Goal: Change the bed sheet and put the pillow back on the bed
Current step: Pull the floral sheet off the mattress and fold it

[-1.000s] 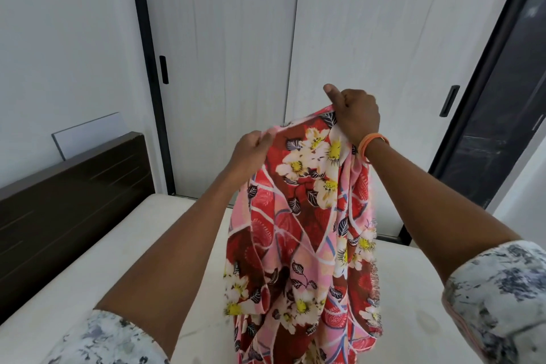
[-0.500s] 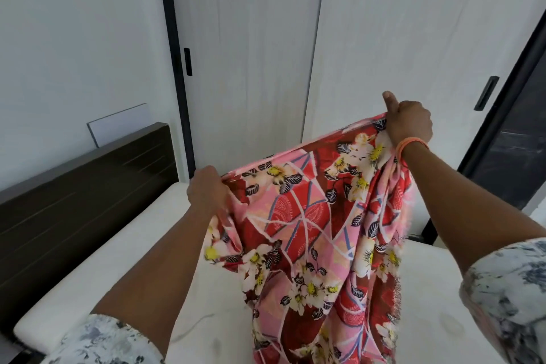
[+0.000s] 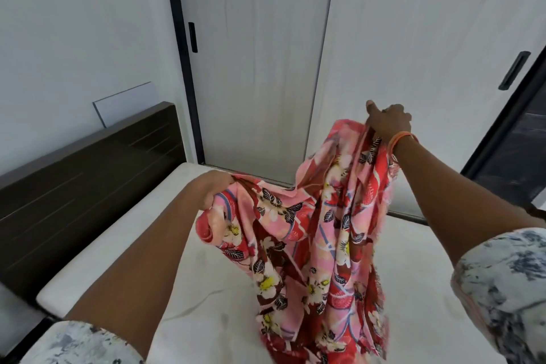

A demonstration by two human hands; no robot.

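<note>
A red and pink floral bed sheet (image 3: 319, 239) hangs bunched between my hands above the bare white mattress (image 3: 124, 239). My left hand (image 3: 214, 189) grips one part of its upper edge, low and near the mattress. My right hand (image 3: 387, 122) grips another part of the edge, held higher, with an orange band on the wrist. The sheet's lower end trails onto the mattress near the bottom of the view. No pillow is in view.
A dark wooden headboard (image 3: 85, 168) runs along the mattress's left side. White sliding wardrobe doors (image 3: 260, 68) with black handles stand just beyond the bed. A dark glass panel (image 3: 520, 162) is at the right.
My hands first spread apart along the sheet's edge. Since then my left hand has dropped toward the mattress and the sheet has sagged and bunched between them.
</note>
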